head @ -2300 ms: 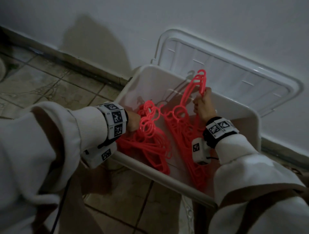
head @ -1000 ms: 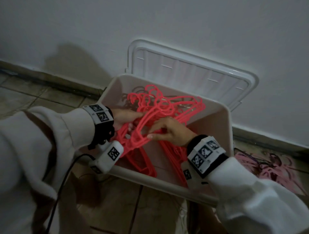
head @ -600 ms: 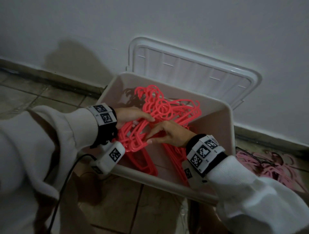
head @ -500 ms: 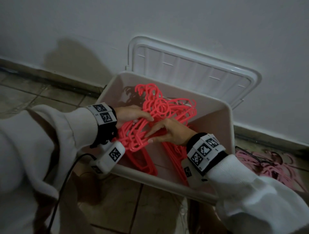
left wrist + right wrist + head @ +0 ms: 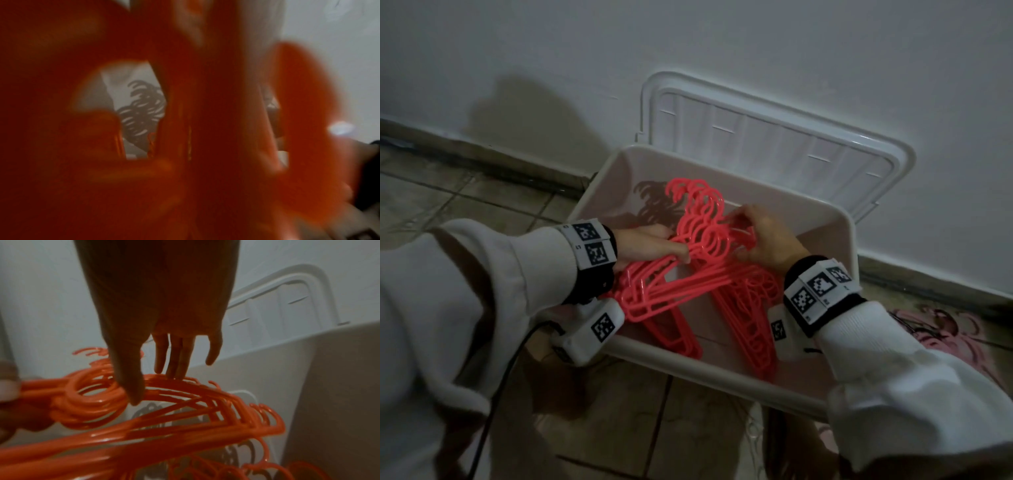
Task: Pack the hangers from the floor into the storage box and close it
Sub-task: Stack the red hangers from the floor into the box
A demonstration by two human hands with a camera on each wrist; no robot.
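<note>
1. Overhead, from the head view, a bundle of red hangers (image 5: 688,274) sits inside the white storage box (image 5: 722,371), which stands on the tiled floor (image 5: 465,202) against the wall. Its lid (image 5: 774,137) leans open behind it. The left hand (image 5: 650,248) curls its fingers round the bundle near the necks, while the right hand (image 5: 767,240) rests on the hangers with fingers spread and fairly straight. Paler pink hangers (image 5: 941,329) lie on the floor to the right of the box (dim, details unclear).
2. Left wrist view: blurred red plastic (image 5: 205,129) fills nearly everything; a shadow of hooks shows on the box wall (image 5: 139,81). The hand itself cannot be made out.
3. Right wrist view: the right hand (image 5: 160,321) hangs with extended fingertips (image 5: 174,369) touching the top of the hangers (image 5: 164,426), thumb beside their ring-shaped necks, gripping nothing. The lid (image 5: 287,288) stands behind the box wall (image 5: 308,369).
</note>
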